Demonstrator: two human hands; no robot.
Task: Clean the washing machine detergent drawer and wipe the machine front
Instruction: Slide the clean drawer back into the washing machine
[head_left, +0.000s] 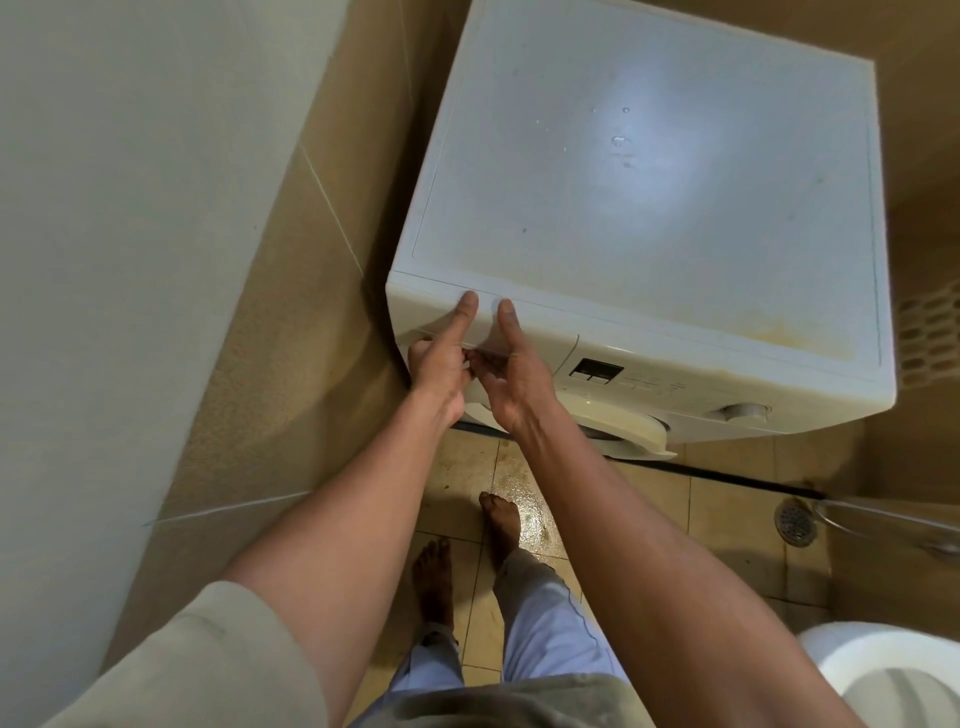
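Both your hands hold the detergent drawer (543, 339) at the top front corner of the washing machine (649, 182), in a tiled bathroom.

The tan tiled wall (291, 338) runs just left of your grip. The white machine fills the view beyond it and to its right, with a dull, flat lid that has a yellow stain (779, 327) along the front right edge and a few water drops (618, 140) well beyond your grip. Below your grip lies the wet, grimy tiled floor (727, 519), with a toilet (883, 675) far down to the right and a round drain (795, 519) out right. Your left hand (436, 369) and right hand (511, 374) touch, thumbs straight up on the drawer's top edge, fingers curled on its face: a narrow grip on the drawer front. The display (596, 370) sits just right of your grip, and the dial (745, 412) farther right.
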